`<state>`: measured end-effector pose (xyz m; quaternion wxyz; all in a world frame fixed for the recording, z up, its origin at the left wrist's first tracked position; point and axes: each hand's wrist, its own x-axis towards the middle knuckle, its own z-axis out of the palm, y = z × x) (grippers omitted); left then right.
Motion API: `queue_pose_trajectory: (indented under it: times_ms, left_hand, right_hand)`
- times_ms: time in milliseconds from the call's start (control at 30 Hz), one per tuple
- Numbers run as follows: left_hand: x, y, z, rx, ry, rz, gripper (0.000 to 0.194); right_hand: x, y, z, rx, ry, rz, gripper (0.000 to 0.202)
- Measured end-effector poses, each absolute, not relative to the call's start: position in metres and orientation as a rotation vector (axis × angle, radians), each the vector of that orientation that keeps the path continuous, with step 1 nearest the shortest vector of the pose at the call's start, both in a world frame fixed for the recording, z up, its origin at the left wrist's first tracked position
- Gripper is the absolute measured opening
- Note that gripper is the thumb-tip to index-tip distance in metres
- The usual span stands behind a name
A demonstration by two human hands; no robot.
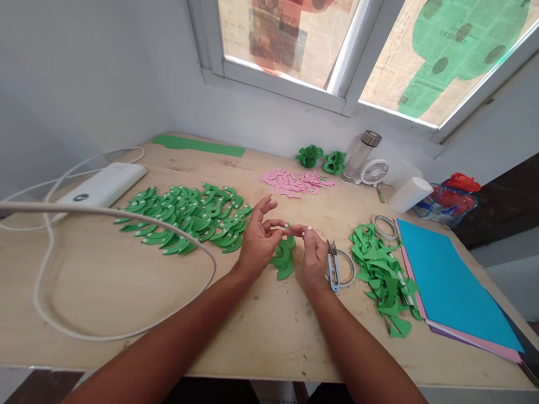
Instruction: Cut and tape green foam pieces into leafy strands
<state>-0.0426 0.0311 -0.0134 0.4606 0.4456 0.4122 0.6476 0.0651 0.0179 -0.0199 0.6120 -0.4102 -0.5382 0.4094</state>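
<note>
Near the middle of the table, my left hand (257, 240) pinches a green paper cutout (287, 225) between thumb and index finger, its other fingers raised. Facing it, my right hand (314, 259) has its index fingertip against that cutout. Small white bits that look like tape (309, 228) show at my right thumb and index finger. Below the hands lie several curved green cutouts (284, 265), partly hidden. Close to my right hand are blue-handled thread snips (333, 268), resting on a roll of tape (347, 268).
Left lie many green cutouts with white tabs (185, 216), a power bank (105, 185) and a looping white cable (206, 252). Pink cutouts (295, 183), green paper balls (309, 156), a bottle (362, 154) and a fan (374, 170) stand behind. Right are green scraps (383, 269) and coloured sheets (450, 280).
</note>
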Motion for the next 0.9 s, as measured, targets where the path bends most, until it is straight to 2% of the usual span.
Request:
queue_pose_trajectory:
  times_ms: [267,900]
  left_hand:
    - [-0.042,0.031,-0.023,1.308,1.048,1.572,0.080]
    - [-0.041,0.026,-0.021,1.690,1.237,1.625,0.071]
  right_hand:
    - [0.066,0.020,-0.024,-0.958,-1.232,0.944,0.038]
    - [0.070,0.018,-0.018,-1.030,-1.339,0.826,0.038]
